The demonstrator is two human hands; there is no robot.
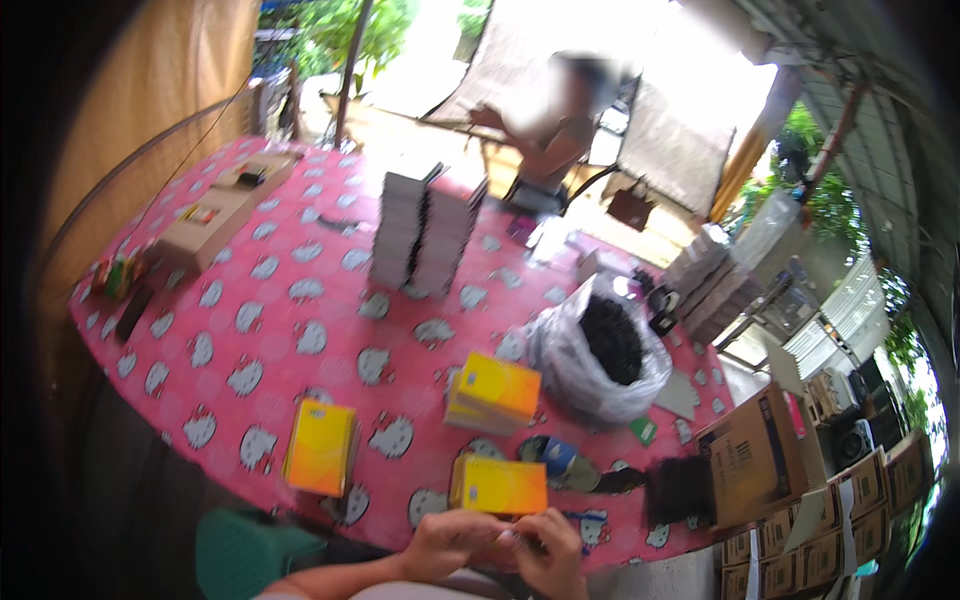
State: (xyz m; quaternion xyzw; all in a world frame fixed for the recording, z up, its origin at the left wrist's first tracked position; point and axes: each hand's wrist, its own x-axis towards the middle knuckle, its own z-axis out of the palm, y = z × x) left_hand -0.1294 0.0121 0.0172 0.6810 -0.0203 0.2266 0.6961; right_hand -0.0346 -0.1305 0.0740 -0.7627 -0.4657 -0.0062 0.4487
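At the near edge of the table, my left hand (pixel 448 545) and my right hand (pixel 553 548) meet with fingers bent and pinched together. Whatever lies between the fingertips is too small and blurred to name. Just beyond them lies a stack of yellow-orange spiral notebooks (pixel 500 486). Farther off, a second stack of the same notebooks (pixel 497 388) sits slightly skewed. To the left is a third yellow notebook stack (pixel 321 447). A blue and dark object (pixel 560 460), its kind unclear, lies right of the nearest stack.
A pink cartoon-print cloth covers the table (pixel 310 337). On it stand tall stacks of bound pads (pixel 405 235), a white plastic bag (pixel 560 350) of black pieces and brown cardboard (pixel 205 230). Cardboard boxes (pixel 755 455) stand right, a green stool (pixel 245 555) lower left; a person (pixel 560 150) sits beyond.
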